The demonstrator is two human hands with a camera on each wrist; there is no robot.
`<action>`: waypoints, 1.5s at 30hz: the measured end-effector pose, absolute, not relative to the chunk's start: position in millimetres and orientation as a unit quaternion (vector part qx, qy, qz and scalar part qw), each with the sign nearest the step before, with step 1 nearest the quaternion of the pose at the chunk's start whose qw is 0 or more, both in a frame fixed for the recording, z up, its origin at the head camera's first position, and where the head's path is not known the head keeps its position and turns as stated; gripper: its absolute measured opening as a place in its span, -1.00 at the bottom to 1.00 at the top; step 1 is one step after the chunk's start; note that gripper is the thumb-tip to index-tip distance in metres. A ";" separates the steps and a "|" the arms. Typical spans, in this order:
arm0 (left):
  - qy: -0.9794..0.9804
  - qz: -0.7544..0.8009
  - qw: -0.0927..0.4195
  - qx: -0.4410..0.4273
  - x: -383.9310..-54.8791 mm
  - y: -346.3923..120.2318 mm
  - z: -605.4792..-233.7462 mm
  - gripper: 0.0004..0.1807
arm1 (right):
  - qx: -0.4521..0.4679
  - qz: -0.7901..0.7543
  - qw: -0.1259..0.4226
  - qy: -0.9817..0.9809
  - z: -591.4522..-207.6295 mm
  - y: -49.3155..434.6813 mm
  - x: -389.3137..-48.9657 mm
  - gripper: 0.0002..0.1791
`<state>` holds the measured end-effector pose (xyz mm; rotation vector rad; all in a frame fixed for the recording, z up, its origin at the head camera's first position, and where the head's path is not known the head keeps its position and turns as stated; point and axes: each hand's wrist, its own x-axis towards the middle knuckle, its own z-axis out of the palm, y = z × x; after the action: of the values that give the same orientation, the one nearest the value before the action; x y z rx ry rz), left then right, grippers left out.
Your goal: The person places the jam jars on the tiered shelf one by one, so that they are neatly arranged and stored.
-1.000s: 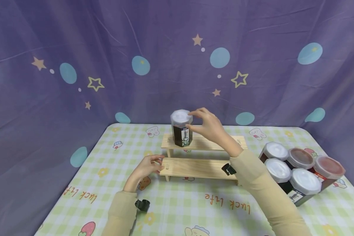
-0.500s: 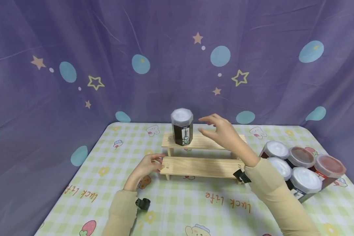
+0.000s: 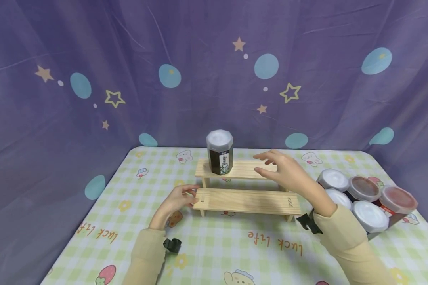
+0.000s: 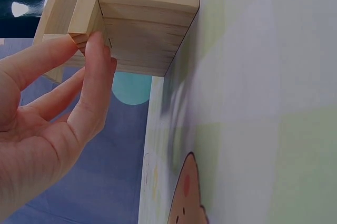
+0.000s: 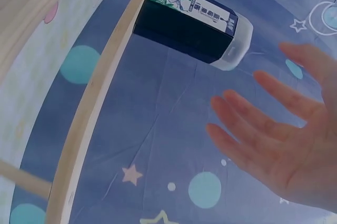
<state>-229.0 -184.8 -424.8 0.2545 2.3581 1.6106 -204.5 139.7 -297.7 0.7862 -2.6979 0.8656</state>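
Note:
A dark jar (image 3: 220, 156) with a white lid and a printed label stands upright at the left end of the upper step of a two-step wooden rack (image 3: 247, 201). My left hand (image 3: 176, 199) pinches the left end of the lower step; in the left wrist view, thumb and fingers (image 4: 93, 84) meet at the board's corner. To the right of the jar, my right hand (image 3: 283, 168) hovers over the upper step with nothing in it. Its fingers are spread and apart from the jar (image 5: 187, 21) in the right wrist view.
Several more lidded jars are grouped on the right of the table, some with white lids (image 3: 371, 215), one with a reddish lid (image 3: 398, 199). A checked cloth (image 3: 214, 245) covers the table. Behind it hangs a purple curtain (image 3: 207, 107).
My right hand has drawn away from the jar, moving right and slightly down, with its fingers apart. The jar stays on the upper step, and my left hand keeps its place on the rack.

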 end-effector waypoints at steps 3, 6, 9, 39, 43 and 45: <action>0.816 0.555 0.139 0.084 -229.0 -184.4 -424.5 -0.48 | 0.265 0.283 0.094 -0.917 -298.1 148.5 -198.8 -0.61; 0.815 0.556 0.139 0.087 -229.6 -184.3 -424.9 -0.48 | 0.255 0.280 0.089 -0.921 -297.6 158.0 -192.5 -0.61; 0.814 0.557 0.140 0.090 -229.8 -184.3 -425.4 -0.48 | 0.250 0.278 0.088 -0.923 -297.6 167.2 -186.1 -0.60; 0.806 0.567 0.139 0.097 -229.1 -184.7 -423.7 -0.48 | 0.187 0.259 0.162 -0.933 -324.6 246.6 -138.1 -0.62; 0.804 0.568 0.144 0.103 -221.0 -180.9 -409.3 -0.49 | 0.159 0.263 0.149 -0.940 -328.8 257.0 -132.6 -0.59; 0.804 0.567 0.147 0.103 -217.0 -178.8 -402.6 -0.49 | 0.150 0.263 0.151 -0.941 -331.7 262.1 -131.0 -0.58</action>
<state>-217.0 -178.8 -402.6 0.2963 2.3142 1.6316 -131.0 262.1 -331.7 0.4300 -2.7031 0.7542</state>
